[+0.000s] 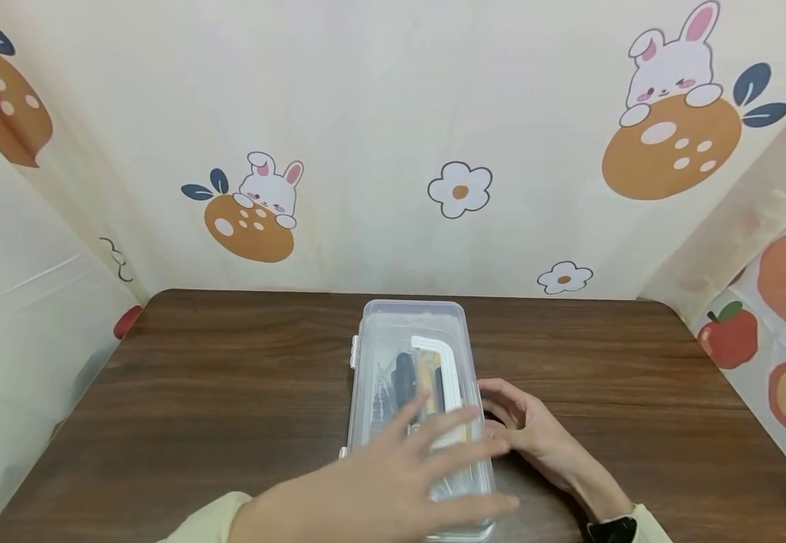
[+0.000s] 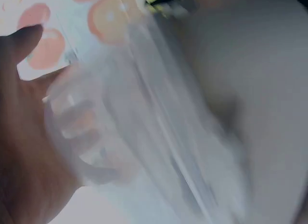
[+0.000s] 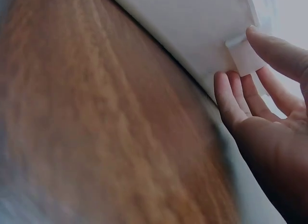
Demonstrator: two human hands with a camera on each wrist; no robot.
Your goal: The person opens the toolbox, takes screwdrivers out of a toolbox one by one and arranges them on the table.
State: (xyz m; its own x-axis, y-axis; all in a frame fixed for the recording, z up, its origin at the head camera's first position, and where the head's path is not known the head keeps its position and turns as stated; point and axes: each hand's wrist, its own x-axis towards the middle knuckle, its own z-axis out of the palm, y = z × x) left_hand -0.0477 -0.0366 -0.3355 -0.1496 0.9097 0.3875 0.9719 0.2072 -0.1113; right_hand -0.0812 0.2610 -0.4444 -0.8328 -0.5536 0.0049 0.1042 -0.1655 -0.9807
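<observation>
Head view: a long, translucent plastic box with rounded corners (image 1: 393, 328) sits at the lower centre of the frame, on a dark brown wood-grain desk (image 1: 250, 362). Its long axis runs from the bottom edge up toward the desk's back edge, the far end leaning slightly left and stopping just short of that edge. Small white side clips (image 1: 354, 352) show along its left side. Through the lid show a dark blue object (image 1: 404, 379), a tan stick (image 1: 425, 381) and a white band with a rounded corner (image 1: 450, 369); any lettering on them is too small to read.

Both hands are at the box. The left hand (image 1: 400, 471), blurred, spreads its fingers over the near half of the lid; whether it touches, I cannot tell. The right hand (image 1: 535, 434) is at the right side, fingers bent; in the right wrist view, it pinches a pale plastic tab (image 3: 248, 58) on the box's side between thumb and fingers. A black wristband (image 1: 612, 529) shows at the lower right.

Bare wood stretches left and right of the box, up to the desk's rounded back corners. Beyond the back edge hangs a cream cloth (image 1: 366, 90) printed with white rabbits on orange fruit and outlined flowers.
</observation>
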